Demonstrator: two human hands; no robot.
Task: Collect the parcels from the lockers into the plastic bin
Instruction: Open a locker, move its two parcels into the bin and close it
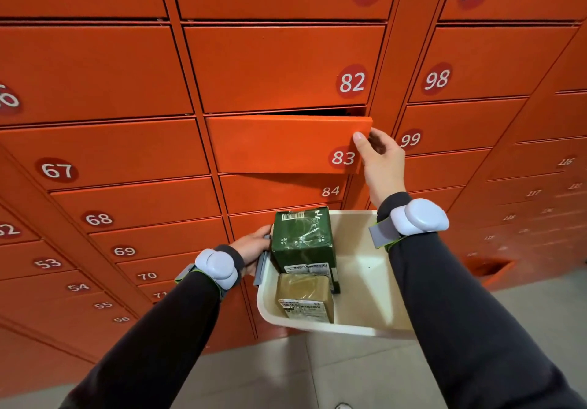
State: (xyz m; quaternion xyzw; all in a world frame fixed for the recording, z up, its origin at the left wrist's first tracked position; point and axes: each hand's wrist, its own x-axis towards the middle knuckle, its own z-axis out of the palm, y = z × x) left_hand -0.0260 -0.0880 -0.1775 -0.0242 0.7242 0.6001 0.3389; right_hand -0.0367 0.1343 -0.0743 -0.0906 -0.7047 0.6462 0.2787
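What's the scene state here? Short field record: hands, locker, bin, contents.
left hand: grips the plastic bin's grey handle
right hand: fingers on the free right edge of locker 83's door
locker 83: door ajar, dark gap along its top; inside not visible
plastic bin: cream, held up in front of the lockers
contents: green box upright; brown parcel in front of it

Two parcels [303, 240], one bin [359, 281]
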